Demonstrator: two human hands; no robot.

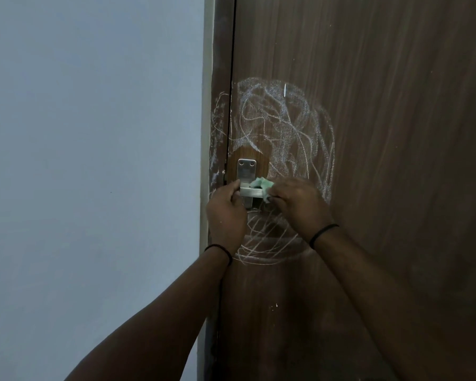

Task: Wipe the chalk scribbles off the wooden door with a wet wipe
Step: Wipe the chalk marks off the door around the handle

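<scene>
A: Count pls?
B: 1 door, 1 handle, 1 green wipe, chalk scribbles all round the handle.
A: Hands?
B: Left hand fingers curled on the handle. Right hand pinches the wipe vs the handle.

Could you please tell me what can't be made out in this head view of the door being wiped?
- Most of the wipe: covered by the right hand.
- Handle ends: covered by both hands; whether the left hand grips it is unclear.
- Scribbles behind the hands: hidden.
- Door top and bottom: cut off by the frame edges.
</scene>
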